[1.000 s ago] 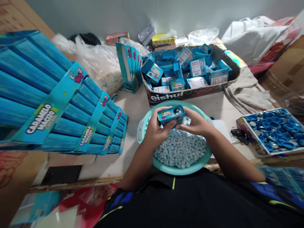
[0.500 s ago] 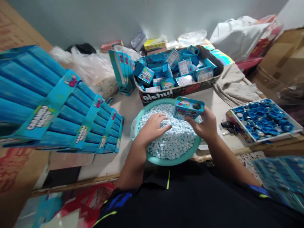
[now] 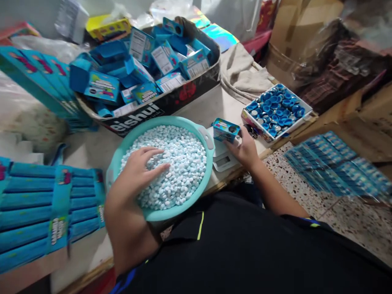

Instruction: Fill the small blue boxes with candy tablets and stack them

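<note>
"What's crowding you?"
"On the tabletop (image 3: pixel 211 102), the carton (image 3: pixel 171 104) of blue boxes (image 3: pixel 167 57) stands just behind my basin (image 3: pixel 167 214) of candies (image 3: pixel 183 167); the tray (image 3: pixel 253 122) of caps (image 3: pixel 275 108) lies rightward, past the white scale (image 3: pixel 225 163)."
"And your hands?"
"Apart. My left hand (image 3: pixel 134 169), fingers spread, is over the candies; my right hand (image 3: pixel 245 151) grips the small box (image 3: pixel 225 128) by the scale. Whether they touch, I can't quite tell."

Right hand (image 3: pixel 246 150) holds a blue box (image 3: pixel 225 130), left hand (image 3: pixel 136 169) over pale candies (image 3: pixel 185 165)
</note>
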`<state>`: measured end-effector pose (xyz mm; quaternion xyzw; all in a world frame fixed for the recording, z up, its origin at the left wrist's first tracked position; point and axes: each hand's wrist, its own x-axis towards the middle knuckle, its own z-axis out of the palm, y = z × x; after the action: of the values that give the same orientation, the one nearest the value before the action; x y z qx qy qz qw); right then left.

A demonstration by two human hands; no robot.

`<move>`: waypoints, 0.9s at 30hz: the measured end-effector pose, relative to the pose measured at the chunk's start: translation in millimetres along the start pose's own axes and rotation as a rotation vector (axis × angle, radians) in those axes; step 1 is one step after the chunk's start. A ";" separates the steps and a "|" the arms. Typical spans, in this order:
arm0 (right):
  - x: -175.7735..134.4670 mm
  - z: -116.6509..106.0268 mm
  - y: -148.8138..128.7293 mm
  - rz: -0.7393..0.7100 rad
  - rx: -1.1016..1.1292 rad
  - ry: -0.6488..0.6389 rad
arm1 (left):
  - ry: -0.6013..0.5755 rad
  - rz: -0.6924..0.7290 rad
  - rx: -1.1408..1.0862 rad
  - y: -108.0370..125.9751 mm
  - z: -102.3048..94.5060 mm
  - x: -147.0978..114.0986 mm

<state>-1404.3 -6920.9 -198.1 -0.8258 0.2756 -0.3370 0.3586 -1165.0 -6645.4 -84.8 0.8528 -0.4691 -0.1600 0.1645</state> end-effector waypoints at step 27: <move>-21.8 -9.0 31.0 0.216 0.404 0.545 | 0.104 -0.133 -0.062 17.0 -6.2 5.2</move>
<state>-1431.2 -6927.6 -225.4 -0.5842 0.3747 -0.5525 0.4616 -1172.4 -6657.6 -72.6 0.8837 -0.3972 -0.1404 0.2040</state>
